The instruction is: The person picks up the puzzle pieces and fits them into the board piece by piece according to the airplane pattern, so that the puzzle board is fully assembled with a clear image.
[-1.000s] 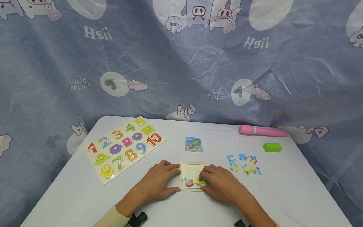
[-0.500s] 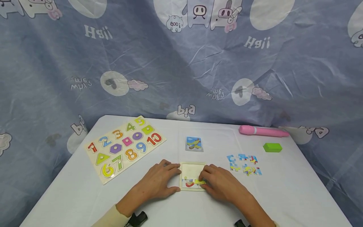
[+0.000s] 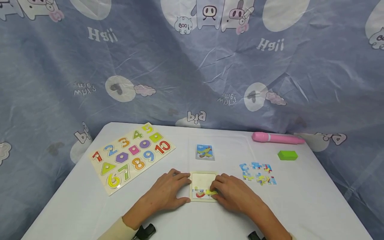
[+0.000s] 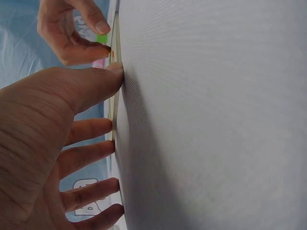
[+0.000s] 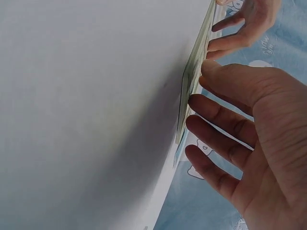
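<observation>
A small square wooden puzzle tray (image 3: 204, 178) lies in the middle of the table, with pieces showing red, yellow and white along its near side. My left hand (image 3: 169, 190) rests at its left edge. The thumb touches the near corner and the fingers are spread, fairly straight, as the left wrist view shows. Over the tray's near right corner, my right hand (image 3: 232, 193) pinches a yellow-marked puzzle piece (image 3: 211, 192) between thumb and index finger. Its other fingers bend loosely beside the tray. Those fingertips partly hide the piece.
Several loose jigsaw pieces (image 3: 258, 173) lie to the right. Behind the tray is a small airplane picture (image 3: 205, 152). A number board (image 3: 132, 156) lies at left; a green block (image 3: 287, 155) and a pink pen-shaped object (image 3: 277, 138) are at far right.
The yellow-marked piece under the right fingertips has shifted slightly and its yellow edge now shows more to the left. Both hands stay almost in place.
</observation>
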`<state>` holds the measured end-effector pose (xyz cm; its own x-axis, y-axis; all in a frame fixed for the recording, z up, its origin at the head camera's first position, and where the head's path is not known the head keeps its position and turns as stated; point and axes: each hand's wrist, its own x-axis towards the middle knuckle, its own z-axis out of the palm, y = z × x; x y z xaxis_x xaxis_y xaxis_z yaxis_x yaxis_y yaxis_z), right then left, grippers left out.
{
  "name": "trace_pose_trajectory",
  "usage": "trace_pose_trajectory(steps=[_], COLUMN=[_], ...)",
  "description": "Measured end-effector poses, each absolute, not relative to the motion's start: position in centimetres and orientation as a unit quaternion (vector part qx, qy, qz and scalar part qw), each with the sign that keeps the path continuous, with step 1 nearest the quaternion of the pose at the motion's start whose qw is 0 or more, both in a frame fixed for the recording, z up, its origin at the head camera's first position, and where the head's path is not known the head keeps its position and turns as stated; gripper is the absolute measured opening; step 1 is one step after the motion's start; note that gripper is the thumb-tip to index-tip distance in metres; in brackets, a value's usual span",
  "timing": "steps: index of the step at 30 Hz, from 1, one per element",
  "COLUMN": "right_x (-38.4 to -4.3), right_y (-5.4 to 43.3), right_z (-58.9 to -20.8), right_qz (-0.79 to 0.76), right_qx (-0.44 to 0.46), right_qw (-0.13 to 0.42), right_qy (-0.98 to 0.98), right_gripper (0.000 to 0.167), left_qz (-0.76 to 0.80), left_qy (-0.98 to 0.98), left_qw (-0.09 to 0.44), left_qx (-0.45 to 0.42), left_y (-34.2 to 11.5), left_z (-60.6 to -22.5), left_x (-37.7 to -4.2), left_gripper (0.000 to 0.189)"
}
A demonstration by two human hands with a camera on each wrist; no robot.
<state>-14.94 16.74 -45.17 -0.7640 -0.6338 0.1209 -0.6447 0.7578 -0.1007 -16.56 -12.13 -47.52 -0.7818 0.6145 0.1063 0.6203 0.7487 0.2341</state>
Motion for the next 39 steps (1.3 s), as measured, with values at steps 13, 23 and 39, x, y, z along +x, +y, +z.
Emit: trace_pose_trajectory(steps=[13,23,39], right_x=[-15.3,-15.5,-16.0], right_y=[18.3,19.9,23.1], right_z=[-44.7,-44.3,-43.9], right_qz=[0.072,0.064,0.061], right_qx=[0.329,0.307,0.26], right_qw=[0.059,0.075,0.068], right_qy=[-0.94,-0.947,-0.961], right_gripper=[0.021,0.023,0.029], left_qz=[-0.133,-0.137,-0.134], left_qy=[-0.933,-0.93,-0.932], left_qw=[0.016,0.017,0.014], left_qx=[-0.336,-0.339,-0.336], left_y=[-12.2,-12.2,-12.1], left_z=[-47.4,-47.4,-47.4], left_x=[-16.5,-16.5,-16.4], left_gripper=[0.061,0.06,0.059])
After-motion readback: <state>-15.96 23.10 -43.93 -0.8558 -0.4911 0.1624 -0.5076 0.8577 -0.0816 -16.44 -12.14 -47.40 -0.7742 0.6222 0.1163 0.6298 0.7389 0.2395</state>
